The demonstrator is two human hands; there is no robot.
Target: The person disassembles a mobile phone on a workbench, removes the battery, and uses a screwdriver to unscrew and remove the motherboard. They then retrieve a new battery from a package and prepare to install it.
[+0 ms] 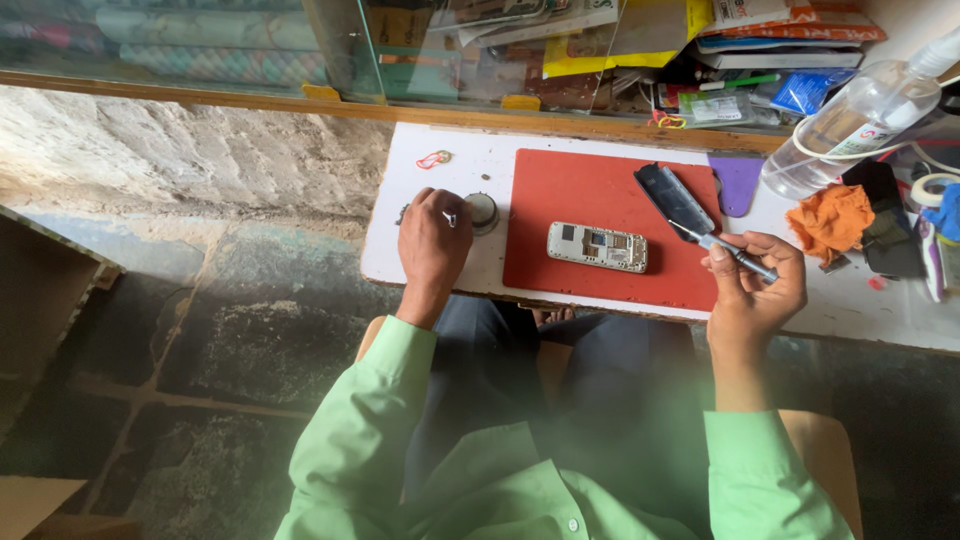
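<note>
An opened white mobile phone with its back cover off [597, 246] lies flat near the middle of a red rectangular work mat [560, 200], between the person's two hands and touched by neither

The right hand [752, 288] is closed around a slim metal-shafted screwdriver [735, 253], whose tip points up and left toward a dark flat phone panel [672, 198] lying tilted at the mat's upper right. The left hand [434, 240] rests off the mat's left edge on the white tabletop [480, 160], fingers pinched together on a tiny pale part [450, 217], just beside a small round metal tin [482, 211]. Right of the mat sit a purple plastic piece [738, 182], a crumpled orange cloth [829, 220] and a clear plastic spray bottle [850, 125] lying tilted
</note>
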